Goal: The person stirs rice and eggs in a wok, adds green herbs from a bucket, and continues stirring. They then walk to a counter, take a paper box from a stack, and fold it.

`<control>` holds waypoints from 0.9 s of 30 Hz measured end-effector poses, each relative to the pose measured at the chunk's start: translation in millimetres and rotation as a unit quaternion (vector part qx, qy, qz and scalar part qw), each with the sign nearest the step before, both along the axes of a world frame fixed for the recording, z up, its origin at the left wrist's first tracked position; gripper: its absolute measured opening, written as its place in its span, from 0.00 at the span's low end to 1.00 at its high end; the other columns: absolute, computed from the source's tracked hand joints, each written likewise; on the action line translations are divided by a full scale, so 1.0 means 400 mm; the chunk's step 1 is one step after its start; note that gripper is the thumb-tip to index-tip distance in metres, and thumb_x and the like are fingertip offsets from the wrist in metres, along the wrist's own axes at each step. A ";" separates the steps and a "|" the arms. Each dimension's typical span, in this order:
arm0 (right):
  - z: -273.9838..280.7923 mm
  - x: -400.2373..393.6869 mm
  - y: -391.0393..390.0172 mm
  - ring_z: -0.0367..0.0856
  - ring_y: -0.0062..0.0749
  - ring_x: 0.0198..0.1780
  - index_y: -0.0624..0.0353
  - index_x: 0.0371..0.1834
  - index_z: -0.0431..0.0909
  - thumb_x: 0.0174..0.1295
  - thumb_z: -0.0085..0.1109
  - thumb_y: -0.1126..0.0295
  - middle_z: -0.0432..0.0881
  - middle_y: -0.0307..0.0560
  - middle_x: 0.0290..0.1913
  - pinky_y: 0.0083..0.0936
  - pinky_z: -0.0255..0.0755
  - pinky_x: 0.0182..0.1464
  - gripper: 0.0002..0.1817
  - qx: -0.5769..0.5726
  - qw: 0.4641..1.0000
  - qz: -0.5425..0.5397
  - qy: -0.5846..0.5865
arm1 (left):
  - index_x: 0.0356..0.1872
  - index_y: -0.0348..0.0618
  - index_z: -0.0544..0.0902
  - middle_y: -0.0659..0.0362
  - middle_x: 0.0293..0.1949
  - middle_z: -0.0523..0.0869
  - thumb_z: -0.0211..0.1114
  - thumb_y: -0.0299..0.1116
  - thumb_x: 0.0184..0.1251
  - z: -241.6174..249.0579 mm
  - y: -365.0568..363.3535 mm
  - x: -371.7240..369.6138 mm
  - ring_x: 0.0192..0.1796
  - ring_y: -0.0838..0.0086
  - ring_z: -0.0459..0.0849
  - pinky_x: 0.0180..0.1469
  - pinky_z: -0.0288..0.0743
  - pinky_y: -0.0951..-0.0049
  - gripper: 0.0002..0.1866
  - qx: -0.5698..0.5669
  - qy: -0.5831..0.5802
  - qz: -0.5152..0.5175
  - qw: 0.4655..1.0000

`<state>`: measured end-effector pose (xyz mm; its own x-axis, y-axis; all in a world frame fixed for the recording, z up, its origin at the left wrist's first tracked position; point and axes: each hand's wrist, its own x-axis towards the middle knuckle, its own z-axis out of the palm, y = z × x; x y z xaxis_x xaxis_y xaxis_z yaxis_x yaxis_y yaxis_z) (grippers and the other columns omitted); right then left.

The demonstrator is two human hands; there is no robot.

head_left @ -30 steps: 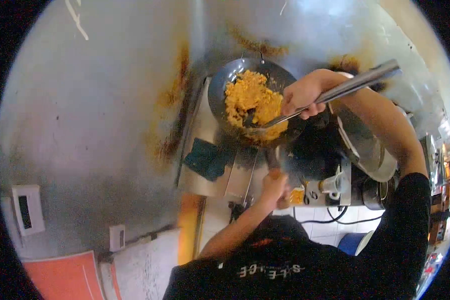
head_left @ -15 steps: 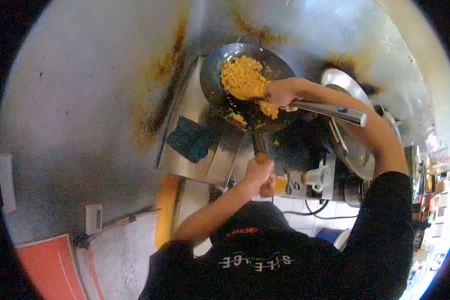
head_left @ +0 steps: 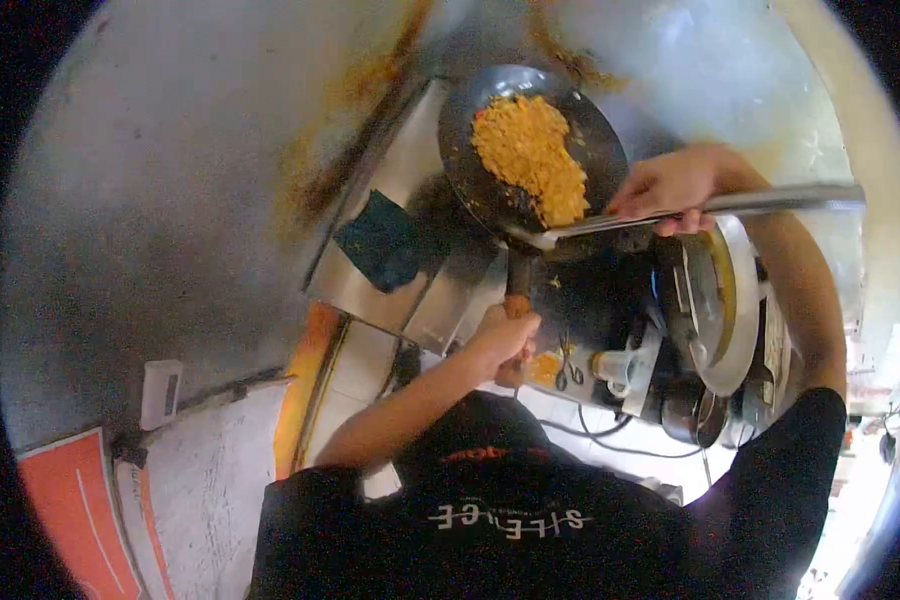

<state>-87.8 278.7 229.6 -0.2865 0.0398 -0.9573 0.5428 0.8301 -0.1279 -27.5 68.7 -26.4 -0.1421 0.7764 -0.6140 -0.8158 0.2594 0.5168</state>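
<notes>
A dark wok (head_left: 465, 180) tilts over the stove with a mass of orange fried rice (head_left: 530, 145) in it. My left hand (head_left: 508, 338) is closed around the wok's wooden handle. Gripped in my right hand (head_left: 675, 190) is a long metal spatula (head_left: 785, 201). Its blade end lies at the wok's near rim, beside the lower edge of the rice. Part of the wok's right side is hidden behind my right hand and the spatula.
A dark folded cloth (head_left: 378, 242) lies on the steel counter left of the wok. A large metal pan (head_left: 735, 310) stands to the right. Scissors (head_left: 567, 368) and a white cup (head_left: 615, 370) sit near the front edge. A stained metal wall (head_left: 220, 180) rises behind.
My right hand has moved right, drawing the spatula from the rice to the wok's near rim. The rice is spread longer toward the near side. My left hand keeps its hold on the handle.
</notes>
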 end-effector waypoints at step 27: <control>-0.364 0.133 -0.100 0.82 0.53 0.37 0.71 0.35 0.78 0.41 0.56 0.77 0.80 0.65 0.29 0.38 0.76 0.38 0.15 0.237 0.917 0.060 0.314 | 0.31 0.40 0.71 0.58 0.15 0.73 0.56 0.31 0.61 0.132 0.051 0.085 0.15 0.73 0.73 0.15 0.67 0.70 0.06 0.012 0.033 -0.005 0.999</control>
